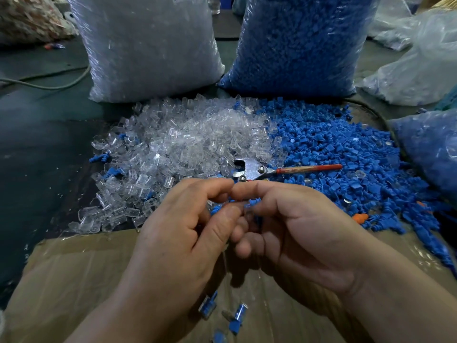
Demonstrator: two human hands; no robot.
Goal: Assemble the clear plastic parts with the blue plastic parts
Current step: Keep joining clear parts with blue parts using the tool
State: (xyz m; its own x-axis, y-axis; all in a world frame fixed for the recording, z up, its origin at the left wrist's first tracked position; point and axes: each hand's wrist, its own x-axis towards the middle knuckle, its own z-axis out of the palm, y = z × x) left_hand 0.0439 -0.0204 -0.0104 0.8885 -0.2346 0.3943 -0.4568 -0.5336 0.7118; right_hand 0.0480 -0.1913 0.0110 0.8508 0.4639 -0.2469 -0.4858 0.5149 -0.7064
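Note:
My left hand (183,229) and my right hand (296,226) meet fingertip to fingertip over the near edge of the parts. Between them they pinch a small piece: a blue plastic part (254,203) shows at my right fingertips, and the clear part is mostly hidden by my left thumb. A heap of clear plastic parts (183,147) lies ahead on the left. A heap of blue plastic parts (346,154) lies ahead on the right. Several assembled blue-and-clear pieces (209,305) lie on the cardboard (74,280) under my wrists.
A metal hand tool with a red handle (272,170) lies where the two heaps meet. A large bag of clear parts (148,45) and a large bag of blue parts (304,43) stand behind. More bags sit at the right. A cable (49,85) crosses the dark table at left.

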